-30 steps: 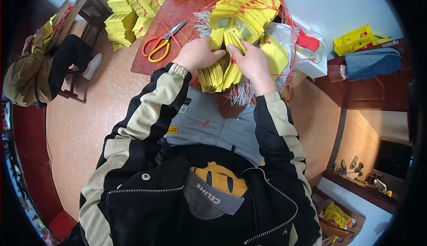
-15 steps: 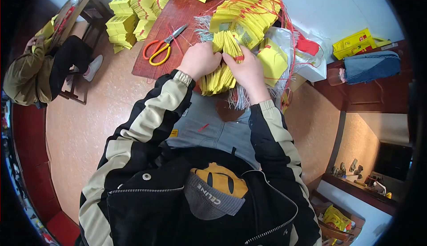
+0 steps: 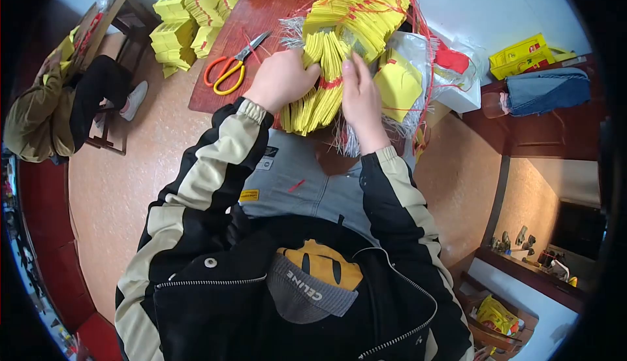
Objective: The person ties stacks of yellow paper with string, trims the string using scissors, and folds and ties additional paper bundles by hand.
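Your left hand (image 3: 281,80) and right hand (image 3: 360,97) are both on a thick bundle of yellow paper tags with red bands and pale string tails (image 3: 318,96), which lies at the near edge of the dark red wooden counter (image 3: 255,18), just in front of your lap. The left hand is curled closed around the bundle's left side; the right hand lies flat along its right side, fingers straight and pressed against the tags. The tags are fanned like pages, a red stripe runs across their middle, and whitish strings hang from the near end over the counter's edge.

Behind the bundle, toward the far edge, a large loose heap of yellow tags tangled with red string (image 3: 362,8) crowds the hands and touches the bundle. To the right, a white plastic bag with a red patch (image 3: 450,74) sits at the counter's right edge. Scissors with orange and yellow handles (image 3: 230,67) lie near the left edge, just beside your left hand. Neat stacks of yellow tags (image 3: 186,15) sit at the far left corner. Another person in an olive jacket (image 3: 39,113) sits well apart on the left.
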The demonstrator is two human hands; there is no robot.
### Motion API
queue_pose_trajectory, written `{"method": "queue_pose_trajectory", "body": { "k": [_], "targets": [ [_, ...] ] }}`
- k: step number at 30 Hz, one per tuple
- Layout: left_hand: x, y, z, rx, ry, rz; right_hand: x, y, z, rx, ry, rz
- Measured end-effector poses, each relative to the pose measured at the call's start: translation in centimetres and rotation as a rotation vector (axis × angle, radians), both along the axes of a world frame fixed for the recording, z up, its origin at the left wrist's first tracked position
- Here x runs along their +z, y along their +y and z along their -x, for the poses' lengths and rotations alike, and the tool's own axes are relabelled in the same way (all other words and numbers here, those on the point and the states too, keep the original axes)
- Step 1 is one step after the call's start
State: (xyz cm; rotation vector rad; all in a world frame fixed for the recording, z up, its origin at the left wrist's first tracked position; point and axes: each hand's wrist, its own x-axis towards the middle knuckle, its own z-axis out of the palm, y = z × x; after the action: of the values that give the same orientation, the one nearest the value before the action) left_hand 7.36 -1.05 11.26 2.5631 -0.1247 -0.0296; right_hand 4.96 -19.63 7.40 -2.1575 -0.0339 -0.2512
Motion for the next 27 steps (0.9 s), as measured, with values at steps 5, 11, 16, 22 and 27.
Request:
{"method": "queue_pose_trajectory", "body": {
  "k": [5,11,16,22,27],
  "targets": [
    [-3.2,-0.1,-0.8,0.037,0.122,-0.081,-4.1,-0.8,-0.3,-0.005,-0.006,-0.002],
    [-3.4,1.0,-0.7,0.045,0.124,0.124,-4.2,-1.3,-0.1,0.030,0.127,-0.080],
    [-5.2,2.1,1.5,0.134,-0.124,0.261,-7.5,-2.2,-0.5,0.013,0.035,-0.407],
    [-9.4,1.8,7.2,0.201,-0.176,0.769,-9.7,-2.1,1.3,-0.032,0.108,-0.791],
    [-9.1,0.8,10.7,-0.033,-0.171,0.802,-9.2,-1.5,2.0,0.035,0.059,-0.668]
  ]
}}
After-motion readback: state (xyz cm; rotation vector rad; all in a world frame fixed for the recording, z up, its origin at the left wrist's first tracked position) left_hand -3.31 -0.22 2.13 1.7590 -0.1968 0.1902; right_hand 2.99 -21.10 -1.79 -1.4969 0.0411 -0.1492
